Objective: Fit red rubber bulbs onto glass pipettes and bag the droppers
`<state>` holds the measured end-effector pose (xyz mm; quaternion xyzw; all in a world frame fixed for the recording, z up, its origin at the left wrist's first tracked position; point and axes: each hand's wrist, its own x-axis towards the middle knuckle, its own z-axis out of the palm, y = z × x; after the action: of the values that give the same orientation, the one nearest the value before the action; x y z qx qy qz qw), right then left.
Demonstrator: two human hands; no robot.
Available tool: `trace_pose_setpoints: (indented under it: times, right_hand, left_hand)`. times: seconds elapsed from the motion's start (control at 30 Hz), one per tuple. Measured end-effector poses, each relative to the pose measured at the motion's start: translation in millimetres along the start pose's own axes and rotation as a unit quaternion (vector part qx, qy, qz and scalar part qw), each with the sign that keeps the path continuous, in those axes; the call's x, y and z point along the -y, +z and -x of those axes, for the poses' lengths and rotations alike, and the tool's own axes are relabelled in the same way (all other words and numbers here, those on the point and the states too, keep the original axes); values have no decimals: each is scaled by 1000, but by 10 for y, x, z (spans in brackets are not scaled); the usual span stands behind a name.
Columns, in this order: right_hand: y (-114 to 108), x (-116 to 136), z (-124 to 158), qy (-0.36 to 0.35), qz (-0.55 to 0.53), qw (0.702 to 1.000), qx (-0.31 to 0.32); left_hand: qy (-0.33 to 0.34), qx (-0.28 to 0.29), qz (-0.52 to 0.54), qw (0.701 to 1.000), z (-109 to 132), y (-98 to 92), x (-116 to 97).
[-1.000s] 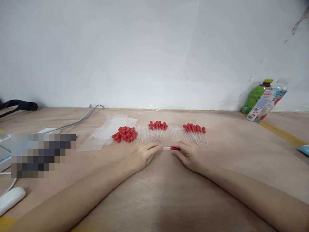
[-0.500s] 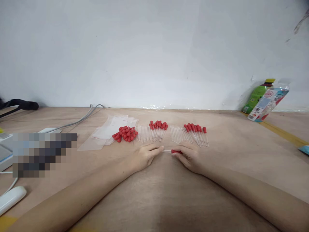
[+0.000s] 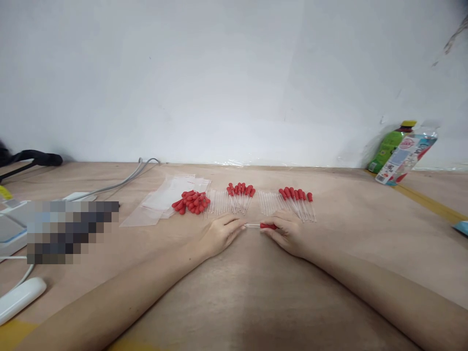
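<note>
Both my hands rest on the wooden table (image 3: 256, 292), pinching one dropper between them. My left hand (image 3: 219, 235) grips the clear glass tube (image 3: 252, 225) at its left end. My right hand (image 3: 288, 234) is closed on the red rubber bulb (image 3: 268, 226) at the tube's right end. Just beyond my hands lie a heap of loose red bulbs (image 3: 192, 202), a row of bare glass tubes (image 3: 217, 207), and two groups of droppers with red bulbs fitted (image 3: 239, 192) (image 3: 296, 197).
Clear plastic bags (image 3: 164, 202) lie left of the bulbs. Grey cables (image 3: 120, 183), a white device (image 3: 20, 300) and a blurred patch occupy the left side. A green bottle (image 3: 389, 144) and a clear labelled bottle (image 3: 405, 153) lean against the white wall at right.
My hands stay nearly in place with the tube and bulb held between them. The view has shifted slightly, nothing else on the table has moved.
</note>
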<state>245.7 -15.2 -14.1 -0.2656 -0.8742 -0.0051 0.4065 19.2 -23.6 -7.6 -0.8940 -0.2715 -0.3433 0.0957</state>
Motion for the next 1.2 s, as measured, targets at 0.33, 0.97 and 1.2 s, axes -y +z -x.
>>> trace_pose_setpoints:
  times: [0.33, 0.97, 1.2]
  right_hand:
    - [7, 17, -3, -43, -2, 999, 20]
    - [-22, 76, -117, 87, -144, 986, 18]
    - [-251, -205, -378, 276, -258, 920, -103]
  left_hand:
    - [12, 15, 26, 999, -1, 15, -27]
    - [-55, 19, 81, 995, -60, -21, -143]
    - [-76, 24, 107, 991, -51, -80, -150]
